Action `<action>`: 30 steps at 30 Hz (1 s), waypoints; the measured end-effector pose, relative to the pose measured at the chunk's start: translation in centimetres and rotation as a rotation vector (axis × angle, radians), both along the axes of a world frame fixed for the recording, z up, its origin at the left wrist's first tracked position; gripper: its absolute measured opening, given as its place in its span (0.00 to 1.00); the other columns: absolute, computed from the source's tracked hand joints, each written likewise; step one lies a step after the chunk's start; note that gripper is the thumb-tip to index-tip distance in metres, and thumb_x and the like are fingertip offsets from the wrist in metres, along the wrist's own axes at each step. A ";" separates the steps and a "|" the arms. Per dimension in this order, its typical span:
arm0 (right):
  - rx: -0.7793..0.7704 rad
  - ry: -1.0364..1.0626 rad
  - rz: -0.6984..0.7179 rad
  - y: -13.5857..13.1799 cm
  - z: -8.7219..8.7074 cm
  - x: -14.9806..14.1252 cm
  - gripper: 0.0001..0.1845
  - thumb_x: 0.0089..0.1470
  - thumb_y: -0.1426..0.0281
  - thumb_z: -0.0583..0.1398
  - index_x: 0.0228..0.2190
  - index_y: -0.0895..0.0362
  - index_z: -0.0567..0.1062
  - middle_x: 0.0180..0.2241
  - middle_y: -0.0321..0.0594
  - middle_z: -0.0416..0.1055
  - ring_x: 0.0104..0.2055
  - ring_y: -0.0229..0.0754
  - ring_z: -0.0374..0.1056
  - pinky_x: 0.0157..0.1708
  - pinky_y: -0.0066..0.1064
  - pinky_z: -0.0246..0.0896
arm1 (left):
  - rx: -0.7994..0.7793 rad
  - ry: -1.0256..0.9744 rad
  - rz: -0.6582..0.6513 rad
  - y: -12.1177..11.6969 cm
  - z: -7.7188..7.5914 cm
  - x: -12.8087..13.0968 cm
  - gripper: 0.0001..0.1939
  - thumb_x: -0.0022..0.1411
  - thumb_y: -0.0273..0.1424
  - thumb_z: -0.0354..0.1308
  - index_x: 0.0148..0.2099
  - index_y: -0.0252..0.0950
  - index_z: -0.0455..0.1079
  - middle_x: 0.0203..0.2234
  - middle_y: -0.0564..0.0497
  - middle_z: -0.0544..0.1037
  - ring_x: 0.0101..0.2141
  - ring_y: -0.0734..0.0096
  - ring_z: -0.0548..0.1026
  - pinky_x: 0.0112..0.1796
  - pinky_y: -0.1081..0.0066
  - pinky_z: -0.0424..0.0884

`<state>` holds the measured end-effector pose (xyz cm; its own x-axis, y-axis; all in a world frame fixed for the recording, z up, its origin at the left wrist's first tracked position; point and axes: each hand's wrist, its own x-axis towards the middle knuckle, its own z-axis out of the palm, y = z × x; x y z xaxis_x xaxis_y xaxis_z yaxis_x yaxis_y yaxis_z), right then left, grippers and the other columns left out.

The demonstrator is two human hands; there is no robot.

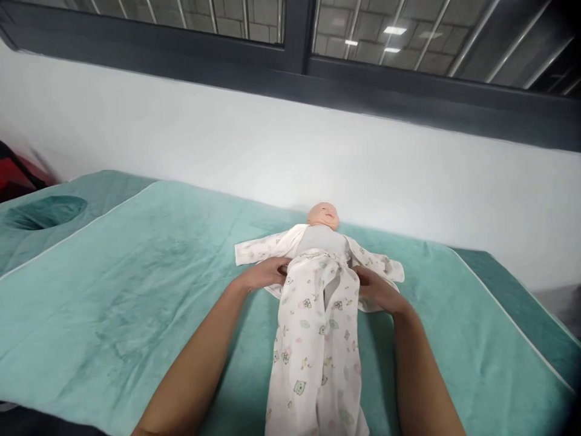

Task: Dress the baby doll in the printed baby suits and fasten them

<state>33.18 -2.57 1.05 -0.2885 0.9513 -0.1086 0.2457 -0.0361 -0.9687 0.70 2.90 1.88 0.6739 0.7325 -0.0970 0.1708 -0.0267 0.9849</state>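
Note:
A baby doll (323,215) lies on its back, head toward the wall. Its patterned white jacket (267,247) is spread open with the sleeves out to both sides, and a grey torso (321,240) shows between. White printed baby pants (302,345) cover the doll's lower body, their legs stretching toward me. At the left side of the waist, my left hand (267,274) is closed on the pants' edge, fingertips partly hidden. My right hand (377,288) grips the opposite side of the waist, its fingers partly behind the fabric.
A green cover (158,272) with wrinkles lies over the bed, with a round face hole (48,212) at the far left. Behind it stands a white wall (204,139) below a dark window frame (297,57). Something red (13,172) sits at the left edge.

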 end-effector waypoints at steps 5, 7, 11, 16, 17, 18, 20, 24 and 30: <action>-0.045 0.133 0.047 -0.2 0.2 -0.2 0.16 0.43 0.64 0.70 0.33 0.56 0.74 0.33 0.36 0.73 0.37 0.42 0.67 0.37 0.33 0.64 | 0.041 0.005 0.048 0.2 -0.1 0.5 0.10 0.47 0.26 0.60 0.35 0.36 0.76 0.33 0.51 0.80 0.38 0.61 0.76 0.39 0.68 0.70; -0.053 0.166 0.029 -0.2 0.1 -0.5 0.16 0.43 0.64 0.70 0.33 0.56 0.74 0.33 0.37 0.73 0.37 0.43 0.68 0.38 0.34 0.65 | 0.051 -0.010 0.097 0.2 -0.5 0.8 0.11 0.48 0.27 0.60 0.37 0.36 0.76 0.34 0.51 0.80 0.37 0.63 0.76 0.39 0.69 0.70; 0.014 0.189 -0.064 0.1 -0.4 -1.0 0.15 0.42 0.62 0.70 0.28 0.56 0.72 0.30 0.36 0.72 0.36 0.43 0.67 0.38 0.35 0.64 | 0.072 -0.057 0.245 0.1 -1.5 1.7 0.12 0.48 0.27 0.59 0.39 0.35 0.74 0.34 0.51 0.78 0.34 0.67 0.73 0.34 0.71 0.67; 0.089 0.192 -0.256 1.0 -1.5 -1.5 0.18 0.43 0.60 0.68 0.22 0.55 0.66 0.24 0.33 0.66 0.28 0.38 0.61 0.29 0.32 0.58 | 0.099 -0.114 0.434 0.0 -2.8 3.3 0.06 0.49 0.28 0.59 0.31 0.35 0.66 0.26 0.57 0.70 0.28 0.74 0.65 0.30 0.74 0.61; 0.096 0.214 -0.282 1.1 -1.6 -1.7 0.19 0.42 0.60 0.69 0.22 0.54 0.64 0.23 0.32 0.64 0.26 0.37 0.59 0.28 0.31 0.57 | 0.108 -0.133 0.462 0.0 -3.1 3.6 0.06 0.48 0.28 0.60 0.30 0.36 0.64 0.25 0.57 0.68 0.28 0.75 0.64 0.29 0.74 0.60; 0.101 0.243 -0.304 1.2 -1.8 -1.8 0.20 0.42 0.60 0.69 0.23 0.54 0.62 0.23 0.30 0.64 0.25 0.36 0.58 0.26 0.30 0.55 | 0.114 -0.154 0.481 0.0 -3.4 3.9 0.08 0.48 0.28 0.60 0.29 0.36 0.62 0.24 0.58 0.66 0.27 0.76 0.62 0.29 0.74 0.59; 0.107 0.293 -0.336 1.4 -1.9 -2.2 0.21 0.41 0.61 0.68 0.26 0.53 0.61 0.24 0.29 0.64 0.24 0.35 0.57 0.25 0.29 0.55 | 0.120 -0.188 0.503 0.1 -3.9 4.3 0.09 0.49 0.27 0.59 0.29 0.37 0.60 0.24 0.59 0.64 0.26 0.77 0.60 0.28 0.75 0.58; 0.106 0.296 -0.355 1.6 -2.0 -2.7 0.20 0.42 0.60 0.67 0.31 0.50 0.62 0.24 0.29 0.66 0.23 0.38 0.60 0.25 0.30 0.57 | 0.071 -0.236 0.533 0.1 -4.3 4.9 0.11 0.47 0.26 0.59 0.30 0.38 0.57 0.22 0.60 0.61 0.23 0.78 0.58 0.24 0.76 0.54; 0.131 0.267 -0.330 1.4 -1.9 -2.5 0.20 0.43 0.60 0.68 0.34 0.50 0.65 0.30 0.32 0.73 0.30 0.40 0.67 0.30 0.32 0.65 | -0.024 -0.238 0.373 0.0 -2.7 3.8 0.15 0.45 0.26 0.61 0.37 0.39 0.63 0.24 0.59 0.67 0.24 0.77 0.63 0.25 0.76 0.59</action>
<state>30.70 -1.20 -0.88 0.0311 0.9980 0.0557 -0.0184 0.0563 -0.9982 4.48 2.85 -0.79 0.3691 0.9294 0.0091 -0.0673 0.0169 0.9976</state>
